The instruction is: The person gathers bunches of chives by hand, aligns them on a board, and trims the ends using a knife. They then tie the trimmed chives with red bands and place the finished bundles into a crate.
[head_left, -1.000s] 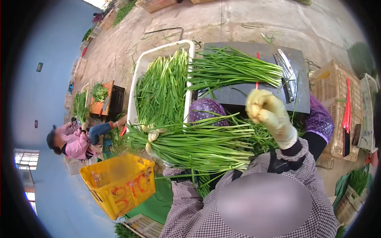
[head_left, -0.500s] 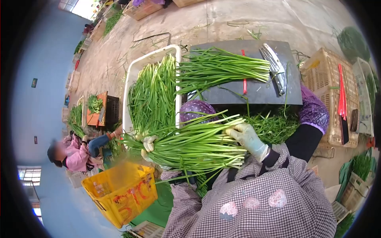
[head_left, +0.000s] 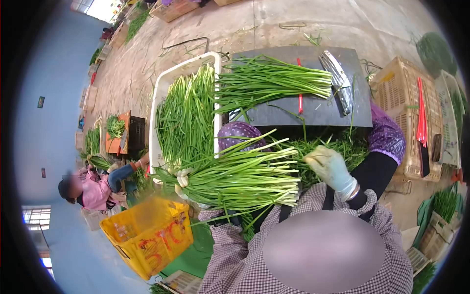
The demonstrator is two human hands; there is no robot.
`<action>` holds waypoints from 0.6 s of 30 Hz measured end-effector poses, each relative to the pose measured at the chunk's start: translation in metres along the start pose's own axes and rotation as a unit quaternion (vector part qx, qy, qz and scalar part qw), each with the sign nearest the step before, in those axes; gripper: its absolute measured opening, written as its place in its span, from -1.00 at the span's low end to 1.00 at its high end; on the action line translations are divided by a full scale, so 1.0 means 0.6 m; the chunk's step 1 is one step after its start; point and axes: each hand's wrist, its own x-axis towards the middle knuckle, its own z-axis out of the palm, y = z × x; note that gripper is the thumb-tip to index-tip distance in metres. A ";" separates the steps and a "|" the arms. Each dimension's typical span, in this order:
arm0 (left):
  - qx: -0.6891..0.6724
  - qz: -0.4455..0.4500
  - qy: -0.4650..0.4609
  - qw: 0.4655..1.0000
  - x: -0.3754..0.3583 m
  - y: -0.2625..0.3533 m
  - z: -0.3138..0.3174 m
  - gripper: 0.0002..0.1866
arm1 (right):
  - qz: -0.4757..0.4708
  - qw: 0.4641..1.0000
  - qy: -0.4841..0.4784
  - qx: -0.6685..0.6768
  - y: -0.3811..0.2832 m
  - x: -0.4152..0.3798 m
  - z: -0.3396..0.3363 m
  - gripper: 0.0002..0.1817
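My gloved left hand (head_left: 183, 179) is wrapped round the leafy part of a loose bunch of garlic chives (head_left: 245, 181), whose pale ends fan out to the right over my lap. My gloved right hand (head_left: 334, 170) is just right of those ends, apart from them. Its fingers are curled together, and anything in them is hidden. Ahead, another pile of chives (head_left: 279, 78) lies across a red strip (head_left: 300, 104) on the dark board (head_left: 338, 120). A knife (head_left: 342, 88) rests on the board by their cut ends.
A white crate (head_left: 155, 122) full of chives stands left of the board. Trimmings (head_left: 342, 149) lie below the board. To the left are a yellow crate (head_left: 147, 245) and a seated person (head_left: 95, 188) in pink. Red strips (head_left: 421, 117) lie on a tan crate (head_left: 396, 88) at right.
My right hand has left the pale ends of the bunch and moved right and slightly up. The left hand keeps its hold, and the pale ends are more spread.
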 end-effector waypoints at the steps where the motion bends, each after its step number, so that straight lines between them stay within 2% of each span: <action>1: 0.002 -0.026 -0.033 0.999 0.006 0.006 -0.010 -0.46 | -0.048 0.997 -0.056 -0.017 0.011 0.001 0.012 -0.76; 3: 0.002 -0.036 -0.035 0.999 0.008 0.007 -0.008 -0.46 | 0.027 0.982 -0.155 0.103 0.016 0.026 0.047 -0.54; 5: 0.013 -0.013 0.004 1.000 0.008 -0.013 0.011 -0.48 | 0.162 0.920 -0.311 0.172 0.004 0.064 0.071 -0.35; 6: -0.021 -0.020 0.010 1.000 0.001 -0.027 0.027 -0.47 | 0.084 0.927 -0.229 0.286 0.014 0.060 0.118 -0.37; 7: -0.020 -0.022 0.009 1.000 0.001 -0.029 0.033 -0.47 | 0.133 0.893 -0.208 0.376 -0.018 0.079 0.115 -0.45; 9: -0.017 -0.029 0.020 0.999 0.001 -0.028 0.043 -0.46 | 0.214 0.822 -0.179 0.497 -0.048 0.094 0.103 -0.44; 10: -0.013 -0.037 -0.002 0.999 0.001 -0.044 0.067 -0.47 | 0.226 0.829 -0.168 0.483 -0.076 0.103 0.065 -0.53; 11: -0.013 -0.032 -0.003 0.999 0.006 -0.036 0.060 -0.47 | 0.089 0.898 -0.127 0.412 -0.051 0.099 0.073 -0.61; 12: 0.006 -0.017 -0.009 1.000 0.013 -0.023 0.047 -0.49 | 0.191 0.800 -0.118 0.556 -0.034 0.084 0.080 -0.67; 13: 0.025 -0.003 -0.014 1.000 0.015 -0.015 0.037 -0.50 | 0.288 0.671 -0.103 0.676 -0.024 0.069 0.082 -0.73; 14: 0.017 -0.014 -0.001 1.000 0.011 -0.014 0.031 -0.56 | 0.264 0.616 -0.097 0.736 -0.017 0.061 0.078 -0.80; 15: 0.016 -0.015 0.000 1.000 0.010 -0.007 0.018 -0.56 | 0.094 0.893 -0.069 0.435 0.005 0.038 0.079 -0.81; 17: 0.055 -0.010 0.038 0.998 0.006 0.004 0.000 -0.58 | 0.065 0.869 -0.063 0.486 -0.002 0.031 0.037 -0.82; 18: 0.030 0.003 0.086 0.996 0.004 -0.003 0.002 -0.80 | 0.158 0.771 -0.070 0.613 0.003 0.023 0.013 -0.80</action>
